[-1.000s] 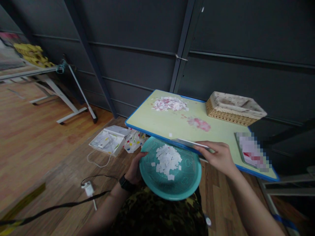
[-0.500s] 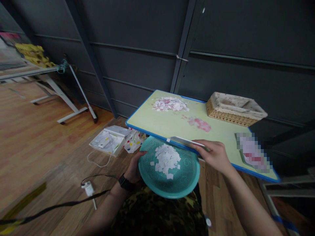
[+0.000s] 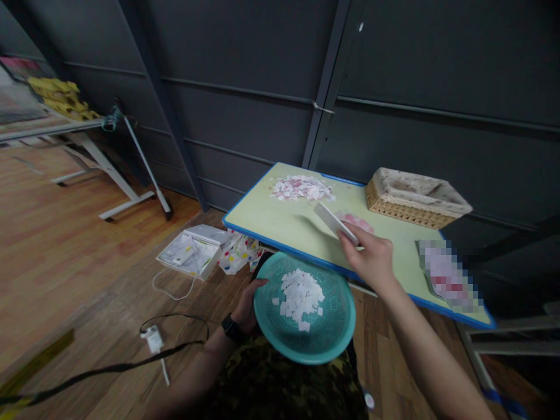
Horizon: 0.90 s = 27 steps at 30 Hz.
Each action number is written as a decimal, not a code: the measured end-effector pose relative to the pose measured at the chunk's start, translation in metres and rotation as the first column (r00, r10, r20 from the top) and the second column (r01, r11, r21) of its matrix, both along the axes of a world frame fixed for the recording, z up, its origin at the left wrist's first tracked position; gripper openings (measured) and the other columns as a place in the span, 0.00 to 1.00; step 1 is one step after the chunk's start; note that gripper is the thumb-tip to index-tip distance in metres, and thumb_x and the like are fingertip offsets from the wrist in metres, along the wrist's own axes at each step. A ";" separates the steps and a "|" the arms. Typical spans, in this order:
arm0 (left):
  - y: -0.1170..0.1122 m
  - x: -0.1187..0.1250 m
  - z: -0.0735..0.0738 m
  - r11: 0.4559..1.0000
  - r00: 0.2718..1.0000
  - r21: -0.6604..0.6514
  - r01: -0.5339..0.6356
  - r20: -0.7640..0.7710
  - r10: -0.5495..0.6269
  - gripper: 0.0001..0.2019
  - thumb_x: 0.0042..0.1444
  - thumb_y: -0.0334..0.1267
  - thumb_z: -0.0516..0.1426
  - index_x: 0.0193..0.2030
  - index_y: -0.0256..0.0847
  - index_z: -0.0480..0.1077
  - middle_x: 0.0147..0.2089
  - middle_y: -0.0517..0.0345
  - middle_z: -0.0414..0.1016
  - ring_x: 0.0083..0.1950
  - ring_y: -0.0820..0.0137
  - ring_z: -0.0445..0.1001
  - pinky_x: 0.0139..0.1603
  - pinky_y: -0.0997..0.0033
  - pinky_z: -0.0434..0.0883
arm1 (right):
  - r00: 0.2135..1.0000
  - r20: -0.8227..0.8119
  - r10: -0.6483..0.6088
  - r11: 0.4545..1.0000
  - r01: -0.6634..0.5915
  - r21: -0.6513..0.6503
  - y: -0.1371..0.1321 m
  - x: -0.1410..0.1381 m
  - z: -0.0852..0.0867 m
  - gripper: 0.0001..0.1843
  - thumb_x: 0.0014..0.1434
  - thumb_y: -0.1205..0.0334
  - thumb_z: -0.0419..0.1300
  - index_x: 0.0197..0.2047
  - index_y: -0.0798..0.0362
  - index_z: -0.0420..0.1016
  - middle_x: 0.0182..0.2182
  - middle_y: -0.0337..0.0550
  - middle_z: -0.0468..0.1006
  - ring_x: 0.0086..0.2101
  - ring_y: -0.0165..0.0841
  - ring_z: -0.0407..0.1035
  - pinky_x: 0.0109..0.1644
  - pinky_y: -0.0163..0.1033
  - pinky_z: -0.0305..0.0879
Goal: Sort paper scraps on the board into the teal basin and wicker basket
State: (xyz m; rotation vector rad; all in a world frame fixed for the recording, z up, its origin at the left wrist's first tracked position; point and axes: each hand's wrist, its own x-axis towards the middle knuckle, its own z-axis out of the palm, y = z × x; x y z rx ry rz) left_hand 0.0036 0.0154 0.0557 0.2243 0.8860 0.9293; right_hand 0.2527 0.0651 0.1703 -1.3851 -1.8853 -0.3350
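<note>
My left hand [image 3: 248, 304] grips the left rim of a round teal plastic colander [image 3: 275, 335], thumb over the edge. White paper squares [image 3: 301, 294] lie heaped inside it. My right hand [image 3: 371, 256] is closed on one end of a flat pale strip [image 3: 332, 221], whose exact kind I cannot make out. It is raised over the yellow-green tabletop [image 3: 271, 216] with its free end pointing up and left. Behind that end is a pile of white and pink paper pieces [image 3: 301, 188]. A smaller patch of pink pieces [image 3: 356, 221] is partly hidden by the strip and hand.
A lined wicker basket [image 3: 406, 207] stands at the table's back right, with a pixelated flat item [image 3: 446, 274] near the right edge. On the floor at left are an open white box [image 3: 188, 254], a spotted plastic bag [image 3: 238, 254] and a cable with a white plug [image 3: 152, 338].
My right hand has lifted the strip off the table's front edge and turned it up over the tabletop. The colander has shifted slightly down and right, away from the edge.
</note>
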 end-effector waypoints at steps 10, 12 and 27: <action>-0.014 0.008 -0.045 0.996 0.987 -0.084 0.005 0.157 0.009 0.16 0.48 0.36 0.58 0.45 0.31 0.72 0.33 0.46 0.80 0.38 0.56 0.78 0.43 0.58 0.70 | 0.770 0.601 0.215 0.887 0.104 -0.450 0.052 -0.091 0.007 0.25 0.61 0.70 0.44 0.61 0.56 0.58 0.51 0.58 0.71 0.39 0.40 0.73 0.39 0.40 0.67; -0.013 0.007 -0.049 0.996 0.986 -0.090 0.011 0.167 0.004 0.17 0.48 0.35 0.58 0.45 0.31 0.71 0.34 0.45 0.81 0.39 0.55 0.78 0.45 0.57 0.70 | 0.772 0.606 0.194 0.887 0.125 -0.444 0.061 -0.090 0.010 0.24 0.60 0.70 0.44 0.60 0.57 0.58 0.50 0.59 0.72 0.40 0.41 0.73 0.39 0.41 0.66; -0.012 0.007 -0.057 0.992 0.978 -0.123 0.014 0.208 0.012 0.17 0.50 0.36 0.57 0.45 0.29 0.71 0.34 0.44 0.81 0.40 0.55 0.78 0.46 0.56 0.70 | 0.783 0.616 -0.082 0.856 0.372 -0.359 0.068 -0.056 0.009 0.16 0.56 0.73 0.47 0.44 0.61 0.71 0.34 0.59 0.77 0.37 0.43 0.73 0.37 0.39 0.64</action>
